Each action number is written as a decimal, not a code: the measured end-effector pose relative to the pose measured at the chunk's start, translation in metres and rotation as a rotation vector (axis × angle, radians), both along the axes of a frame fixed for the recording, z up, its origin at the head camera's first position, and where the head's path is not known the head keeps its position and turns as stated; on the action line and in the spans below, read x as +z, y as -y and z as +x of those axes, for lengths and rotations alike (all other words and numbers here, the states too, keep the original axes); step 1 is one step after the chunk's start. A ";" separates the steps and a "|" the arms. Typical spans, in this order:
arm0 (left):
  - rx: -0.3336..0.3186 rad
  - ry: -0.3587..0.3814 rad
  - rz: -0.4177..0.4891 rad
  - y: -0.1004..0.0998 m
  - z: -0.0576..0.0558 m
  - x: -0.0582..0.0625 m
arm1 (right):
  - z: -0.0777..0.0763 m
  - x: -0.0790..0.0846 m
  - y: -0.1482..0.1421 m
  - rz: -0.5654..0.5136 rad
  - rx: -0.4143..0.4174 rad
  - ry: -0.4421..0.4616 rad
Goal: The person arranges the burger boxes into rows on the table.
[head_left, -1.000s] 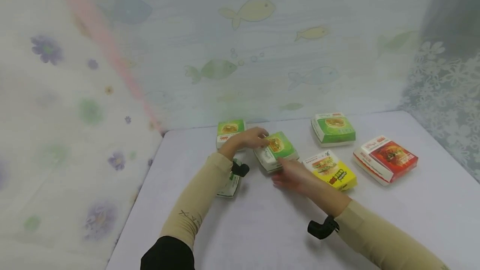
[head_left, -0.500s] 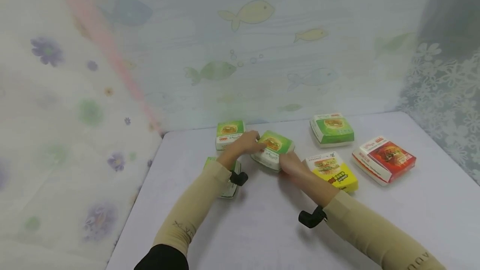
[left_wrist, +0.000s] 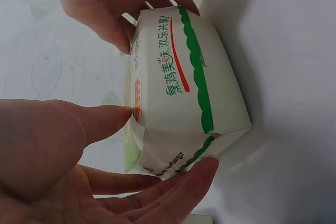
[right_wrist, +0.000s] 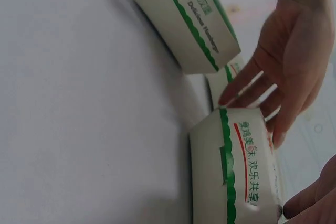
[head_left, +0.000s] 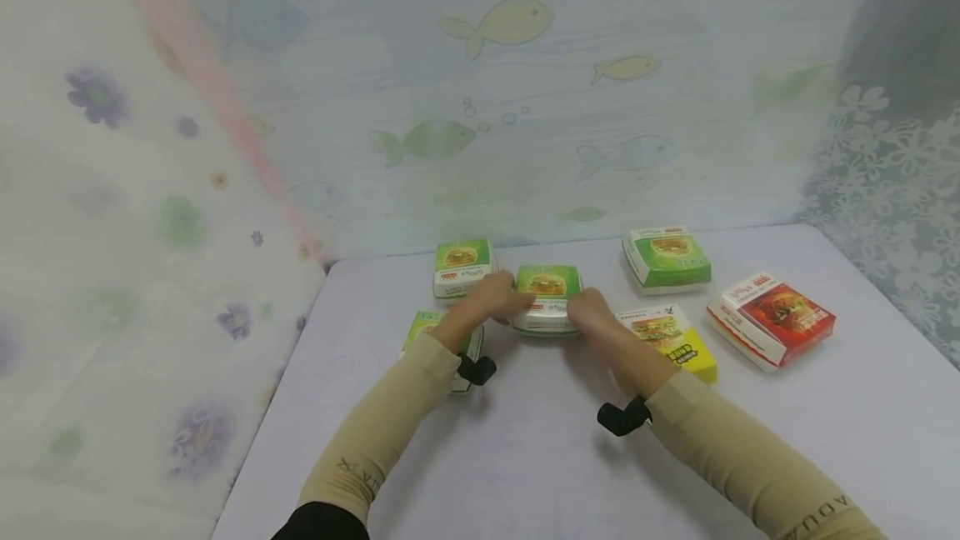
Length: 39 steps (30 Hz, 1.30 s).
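Observation:
In the head view a green and white burger box (head_left: 548, 294) stands on the white table, between my two hands. My left hand (head_left: 487, 303) holds its left side. In the left wrist view that thumb presses the top edge of the box (left_wrist: 176, 72) while the fingers lie along its side. My right hand (head_left: 596, 323) grips the opposite side, thumb on top; its fingertips are partly hidden. Two more green burger boxes are close to the left hand: one (head_left: 461, 268) behind it, another (head_left: 422, 325) partly covered by the left wrist.
Right of my right hand lies a yellow and white burger box (head_left: 678, 344), partly behind the wrist. Farther right are a green burger box (head_left: 670, 258) and a red one (head_left: 780, 317). A fish-patterned curtain (head_left: 525, 107) hangs behind the white table (head_left: 510, 457).
The held green box has turned from a slant to face squarely forward. My right hand has shifted from its front corner to its right side, while the left hand stays at the left side.

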<state>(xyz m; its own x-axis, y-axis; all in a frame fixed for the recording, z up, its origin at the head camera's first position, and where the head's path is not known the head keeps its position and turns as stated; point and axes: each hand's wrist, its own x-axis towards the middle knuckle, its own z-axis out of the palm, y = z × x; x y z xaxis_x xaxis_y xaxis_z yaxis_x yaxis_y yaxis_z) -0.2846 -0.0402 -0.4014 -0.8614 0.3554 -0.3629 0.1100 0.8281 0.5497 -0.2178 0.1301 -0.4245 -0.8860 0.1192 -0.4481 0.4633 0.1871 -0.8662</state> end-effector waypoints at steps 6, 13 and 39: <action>0.007 0.057 0.050 0.000 0.003 -0.002 | -0.002 0.002 -0.006 0.015 0.016 0.009; 0.031 0.082 0.068 0.000 0.011 0.000 | -0.002 0.003 -0.006 0.034 0.042 0.010; 0.048 0.032 0.292 0.007 0.011 0.000 | -0.006 0.024 -0.014 0.040 0.103 -0.016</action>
